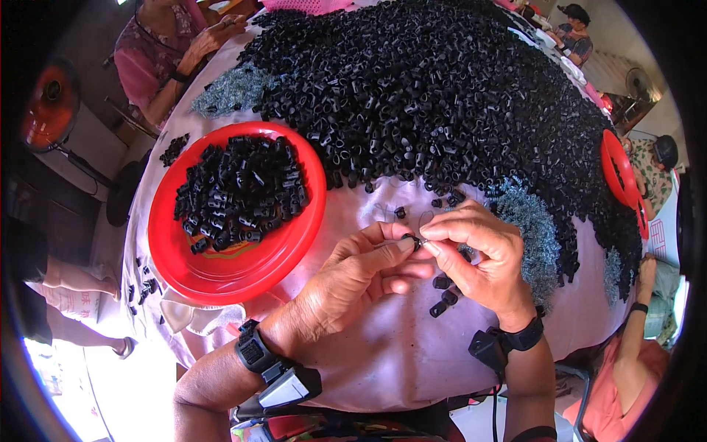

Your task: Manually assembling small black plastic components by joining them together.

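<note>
Item: small black plastic piece (412, 239), pinched between left hand (361, 276) and right hand (479, 258) fingertips, above the table's (383, 353) near edge. Handling: keep both pinches firm and steady, piece aligned. Adjacent: red dish (302, 243) of pieces.

Bare forearms, each with a black wristband (254, 352) carrying a small device.

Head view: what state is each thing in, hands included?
Left hand: pinching a small black part.
Right hand: pinching the same part from the other side.
Red plate: heaped with black parts.
Black heap: spread over the table.
Wire springs: piled beside the right hand.
</note>
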